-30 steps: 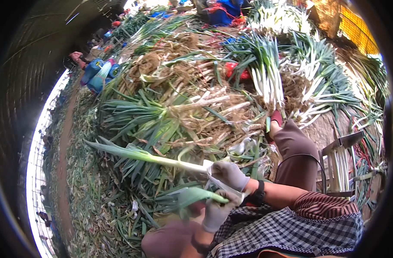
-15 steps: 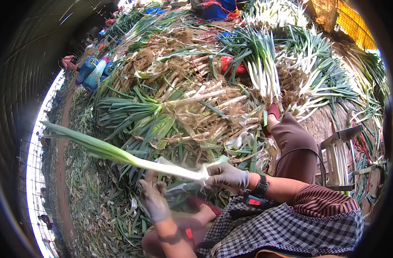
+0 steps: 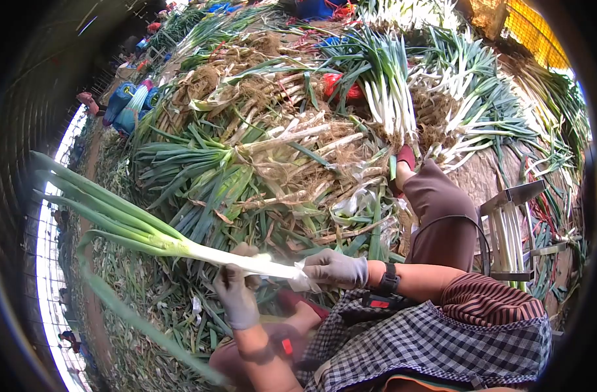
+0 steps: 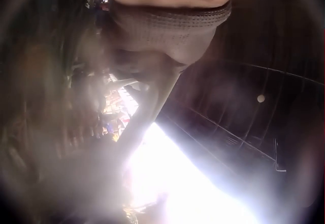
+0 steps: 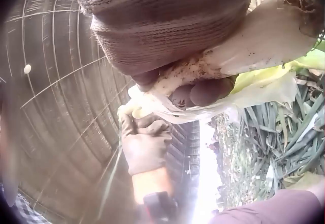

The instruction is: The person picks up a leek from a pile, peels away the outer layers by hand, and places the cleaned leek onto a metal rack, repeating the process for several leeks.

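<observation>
1. Stretching level in front of the seated person, a long leek (image 3: 181, 243) with a white stalk and green leaves runs from both hands out to the left of the head view. Its leaves fan out in the air above the ground.
2. The grey-gloved right hand (image 3: 334, 269) has its fingers curled tightly round the root end of the stalk, which is soiled.
3. The grey-gloved left hand (image 3: 236, 291) is just beside it, farther along the stalk. Its fingers are bent closed, pinching a pale loose strip of outer skin (image 5: 167, 109).
4. The left wrist view is hazed by glare, so no grip can be seen there.
5. A black wristband (image 3: 388, 282) circles the right wrist, above a checked apron (image 3: 429, 346).
6. Beyond lies a big heap of rooty, unpeeled leeks (image 3: 279, 150), with cleaned white bundles (image 3: 390, 98) behind it.
7. Green leaf trimmings (image 3: 148, 313) cover the ground on the left.
</observation>
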Demonstrator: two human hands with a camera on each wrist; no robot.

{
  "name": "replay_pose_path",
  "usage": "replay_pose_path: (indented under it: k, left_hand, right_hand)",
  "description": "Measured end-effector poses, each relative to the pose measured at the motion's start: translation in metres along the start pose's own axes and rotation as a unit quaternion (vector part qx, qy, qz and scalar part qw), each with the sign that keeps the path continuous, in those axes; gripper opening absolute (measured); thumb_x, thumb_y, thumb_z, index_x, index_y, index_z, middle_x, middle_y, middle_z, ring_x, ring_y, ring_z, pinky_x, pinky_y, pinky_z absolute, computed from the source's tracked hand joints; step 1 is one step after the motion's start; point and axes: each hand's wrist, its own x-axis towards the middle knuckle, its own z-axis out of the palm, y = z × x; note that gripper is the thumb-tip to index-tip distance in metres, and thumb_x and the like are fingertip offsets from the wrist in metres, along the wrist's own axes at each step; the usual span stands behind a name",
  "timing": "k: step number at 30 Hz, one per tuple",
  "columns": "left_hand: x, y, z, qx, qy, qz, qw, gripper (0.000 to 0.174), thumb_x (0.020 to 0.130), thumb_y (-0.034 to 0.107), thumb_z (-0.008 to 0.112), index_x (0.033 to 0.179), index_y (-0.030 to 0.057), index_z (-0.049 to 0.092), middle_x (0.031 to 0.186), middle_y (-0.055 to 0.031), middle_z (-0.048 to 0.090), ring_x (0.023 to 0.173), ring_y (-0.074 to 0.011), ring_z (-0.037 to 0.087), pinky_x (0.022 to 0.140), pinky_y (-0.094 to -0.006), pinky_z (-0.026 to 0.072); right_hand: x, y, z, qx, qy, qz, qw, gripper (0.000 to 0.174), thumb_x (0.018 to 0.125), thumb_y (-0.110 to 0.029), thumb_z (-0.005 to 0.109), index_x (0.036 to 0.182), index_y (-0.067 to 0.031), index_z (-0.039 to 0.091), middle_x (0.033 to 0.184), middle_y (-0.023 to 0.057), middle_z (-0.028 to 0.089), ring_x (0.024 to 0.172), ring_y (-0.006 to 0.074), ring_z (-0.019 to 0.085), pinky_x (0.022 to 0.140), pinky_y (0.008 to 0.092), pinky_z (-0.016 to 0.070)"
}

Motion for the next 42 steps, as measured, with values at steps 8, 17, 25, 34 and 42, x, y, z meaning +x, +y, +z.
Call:
replay_pose_path:
  k: [8,17,25,34,42]
  left_hand:
    - [-0.036,-0.07,-0.003,-0.084,-0.007,-0.224,0.971,0.02,0.086,0.004,0.063,0.105,-0.0022,0.064,0.085,-0.0042,0.066,0.071,-0.0089,0.061,0.063,-0.0185,0.0491]
    - [0.008,0.003,-0.069,-0.032,0.019,0.067,0.997,0.081,0.092,0.063,0.039,0.145,0.0037,0.026,0.145,-0.0169,0.031,0.128,-0.0328,0.039,0.107,-0.0444,0.031]
    - [0.061,0.037,-0.065,-0.269,0.179,0.049,0.945,0.018,0.095,0.028,0.058,0.095,0.0102,0.056,0.059,0.0074,0.033,0.05,-0.0044,0.033,0.058,-0.0253,0.0384]
    - [0.084,0.017,-0.098,-0.589,-0.122,0.04,0.798,0.036,0.095,0.038,0.054,0.105,0.0033,0.061,0.057,0.0098,0.033,0.043,-0.0016,0.028,0.056,-0.0211,0.0385]
    - [0.078,-0.003,-0.213,-0.606,-0.021,0.029,0.795,0.049,0.098,0.044,0.044,0.106,-0.0023,0.058,0.053,0.0087,0.033,0.038,-0.0031,0.031,0.049,-0.0223,0.0413]
  right_hand:
    - [-0.008,-0.018,0.0,-0.01,0.033,-0.013,0.999,0.038,0.094,-0.037,0.058,0.099,0.0,0.062,0.075,-0.0021,0.058,0.067,0.004,0.048,0.057,0.0214,0.0394]
    - [0.003,-0.001,0.014,-0.338,0.106,-0.161,0.921,0.03,0.094,-0.03,0.057,0.102,-0.0017,0.06,0.079,0.011,0.063,0.071,0.0204,0.06,0.064,0.032,0.0473]
    - [-0.001,-0.078,0.047,-0.727,0.038,-0.025,0.685,0.026,0.084,-0.03,0.066,0.098,-0.0086,0.065,0.086,0.0144,0.063,0.078,0.0324,0.063,0.068,0.0406,0.0497]
    - [0.12,-0.062,0.07,-0.251,-0.324,0.035,0.911,0.071,0.089,-0.049,0.059,0.133,0.0022,0.039,0.104,0.0155,0.061,0.094,0.0199,0.063,0.08,0.0294,0.054]
    - [0.064,-0.005,0.116,-0.105,-0.184,0.133,0.968,0.069,0.091,-0.068,0.034,0.097,-0.006,0.066,0.066,0.0,0.056,0.056,0.0089,0.053,0.05,0.0247,0.0434]
